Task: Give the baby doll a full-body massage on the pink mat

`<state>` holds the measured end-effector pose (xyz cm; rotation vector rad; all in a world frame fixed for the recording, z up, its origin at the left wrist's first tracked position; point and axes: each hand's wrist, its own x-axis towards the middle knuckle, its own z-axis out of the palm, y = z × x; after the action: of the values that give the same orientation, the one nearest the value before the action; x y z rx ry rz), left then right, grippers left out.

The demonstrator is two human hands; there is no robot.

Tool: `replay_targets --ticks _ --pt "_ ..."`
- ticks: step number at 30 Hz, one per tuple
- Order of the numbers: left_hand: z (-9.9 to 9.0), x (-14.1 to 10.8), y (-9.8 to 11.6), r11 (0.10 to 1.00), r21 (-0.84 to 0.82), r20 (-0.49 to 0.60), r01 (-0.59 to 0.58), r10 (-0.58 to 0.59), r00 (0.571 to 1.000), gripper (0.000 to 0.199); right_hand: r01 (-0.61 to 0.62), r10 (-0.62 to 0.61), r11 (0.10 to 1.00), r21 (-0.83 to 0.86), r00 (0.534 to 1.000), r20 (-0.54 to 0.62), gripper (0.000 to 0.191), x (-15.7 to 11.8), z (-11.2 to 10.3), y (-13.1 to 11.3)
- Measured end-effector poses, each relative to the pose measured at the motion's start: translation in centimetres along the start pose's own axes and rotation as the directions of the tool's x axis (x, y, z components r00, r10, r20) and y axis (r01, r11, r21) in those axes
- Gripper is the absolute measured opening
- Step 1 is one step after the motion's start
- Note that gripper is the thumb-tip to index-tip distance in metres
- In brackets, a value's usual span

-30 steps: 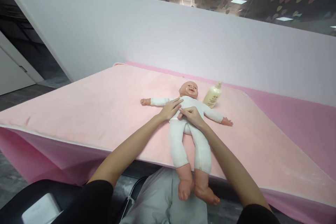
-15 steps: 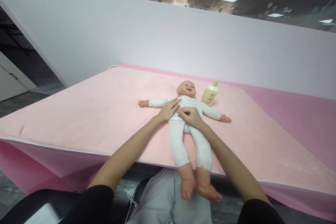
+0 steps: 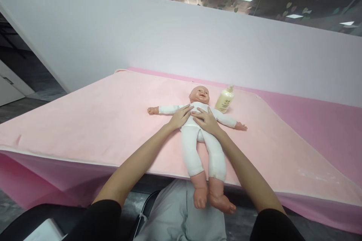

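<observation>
One bald, white-bodied doll [image 3: 191, 123], arms spread wide

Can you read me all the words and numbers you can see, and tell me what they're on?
There are none clear enough to read.
Pale yellow bottle: dark print on its front, too small and blurred to read.
Pink mat: some whitish marks near its right side, no letters I can make out.
Doll: no writing shows on it.
</observation>
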<state>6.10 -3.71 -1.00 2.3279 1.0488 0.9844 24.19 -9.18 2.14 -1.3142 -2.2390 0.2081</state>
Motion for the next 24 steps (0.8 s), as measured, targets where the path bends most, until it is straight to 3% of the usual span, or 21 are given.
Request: replay_targets --ticks 6,11,13,15,19,21,24 --pt "0.0 -0.1 0.4 1.000 0.011 -0.007 0.001 -0.001 1.000 0.048 -0.277 0.276 0.954 -0.117 0.961 -0.028 0.054 0.3 0.5 0.5" --pt "-0.4 -0.3 1.1 1.000 0.024 -0.015 0.016 -0.015 1.000 0.049 -0.428 0.444 0.895 0.124 0.882 -0.157 0.069 0.4 1.2 3.2" --pt "-0.6 -0.6 2.1 0.999 0.034 0.003 -0.024 0.024 1.000 0.048 -0.421 0.469 0.874 0.244 0.863 -0.190 0.068 0.3 1.4 4.4" --pt "-0.7 -0.8 3.5 0.990 0.005 0.082 -0.138 0.137 0.987 0.044 -0.384 0.471 0.862 0.332 0.848 -0.241 0.063 0.2 1.5 5.2" --pt "-0.2 -0.8 5.8 0.948 -0.115 0.308 -0.298 0.319 0.896 0.035 -0.306 0.472 0.850 0.429 0.805 -0.361 0.051 0.0 1.8 5.9" --pt "-0.1 -0.5 6.2 0.949 -0.105 0.376 -0.299 0.316 0.871 0.035 -0.296 0.501 0.831 0.470 0.764 -0.406 0.046 -0.1 1.9 5.8" --pt "-0.1 0.0 6.0 0.968 -0.026 0.406 -0.251 0.240 0.882 0.038 -0.291 0.556 0.796 0.531 0.699 -0.450 0.040 -0.1 1.9 5.6"
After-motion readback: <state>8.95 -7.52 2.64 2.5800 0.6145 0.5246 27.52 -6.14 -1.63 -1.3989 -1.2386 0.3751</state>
